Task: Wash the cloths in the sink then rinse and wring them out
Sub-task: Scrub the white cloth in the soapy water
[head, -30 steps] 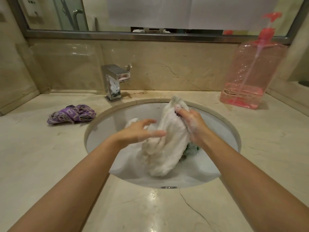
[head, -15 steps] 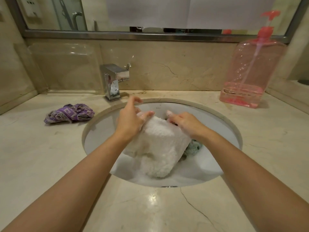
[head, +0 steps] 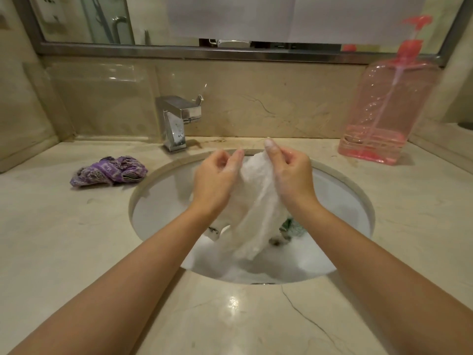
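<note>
1. Both grips pinch the white cloth [head: 258, 206]: left hand [head: 217, 180], right hand [head: 291, 175], held above the sink [head: 158, 201].
2. Washing looks underway; suds show, and a green cloth [head: 294, 228] lies in the basin.
3. Purple cloth [head: 108, 171] sits on the bench at 9 o'clock; rinsing and wringing seem left.

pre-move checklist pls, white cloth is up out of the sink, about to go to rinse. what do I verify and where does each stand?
1. Both hands on the white cloth: ok. Left hand and right hand pinch its top edge.
2. Cloth over the sink, so drips land in the basin: ok.
3. Faucet running for the rinse: not ok, no stream visible.
4. Suds off the cloth: not ok, foamy water below and foam on the fingers.
5. Other cloths accounted for: ok. Green cloth in the basin, purple cloth on the counter.
6. Drain open: cannot tell, hidden by foam.
</note>
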A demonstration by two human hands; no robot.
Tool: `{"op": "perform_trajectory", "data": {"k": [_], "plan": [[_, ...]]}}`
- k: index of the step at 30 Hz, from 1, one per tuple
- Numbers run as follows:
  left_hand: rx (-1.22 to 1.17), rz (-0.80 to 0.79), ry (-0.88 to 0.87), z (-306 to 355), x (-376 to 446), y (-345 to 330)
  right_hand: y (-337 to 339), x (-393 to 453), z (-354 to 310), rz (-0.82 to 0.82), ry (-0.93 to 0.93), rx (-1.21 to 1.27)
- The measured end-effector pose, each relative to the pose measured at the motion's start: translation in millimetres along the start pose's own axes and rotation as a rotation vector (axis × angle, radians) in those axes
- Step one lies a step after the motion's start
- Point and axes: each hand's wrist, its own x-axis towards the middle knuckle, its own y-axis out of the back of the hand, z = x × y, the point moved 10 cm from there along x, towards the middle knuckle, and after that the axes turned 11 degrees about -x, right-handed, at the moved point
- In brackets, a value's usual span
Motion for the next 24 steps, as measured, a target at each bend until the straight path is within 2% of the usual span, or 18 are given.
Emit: {"op": "perform_trajectory", "data": {"k": [3,6,8,10,15,18,22,24], "plan": [[-0.252,0.112,0.125,-4,-4,1,-17,-17,-25,0.028,0.096,-0.068],[-0.491,0.187,0.292,-20,-13,-7,-41,-11,-16,-0.033,-0.007,-0.266],[-0.444,0.258,0.372,-29,-18,-4,-53,-16,-8,-0.095,-0.072,-0.311],[-0.408,0.307,0.365,-34,-18,1,-61,-24,-7,-0.124,-0.041,-0.259],[-0.504,0.248,0.502,-50,-23,-19,-47,-11,4,-0.080,-0.070,-0.391],[-0.539,0.203,0.532,-55,-18,-22,-50,-25,-15,-0.072,0.071,-0.287],[-0.589,0.176,0.632,-60,-28,-29,-44,-9,4,-0.077,-0.067,-0.397],[-0.578,0.155,0.600,-60,-24,-29,-47,-17,-10,-0.071,0.031,-0.376]]}}
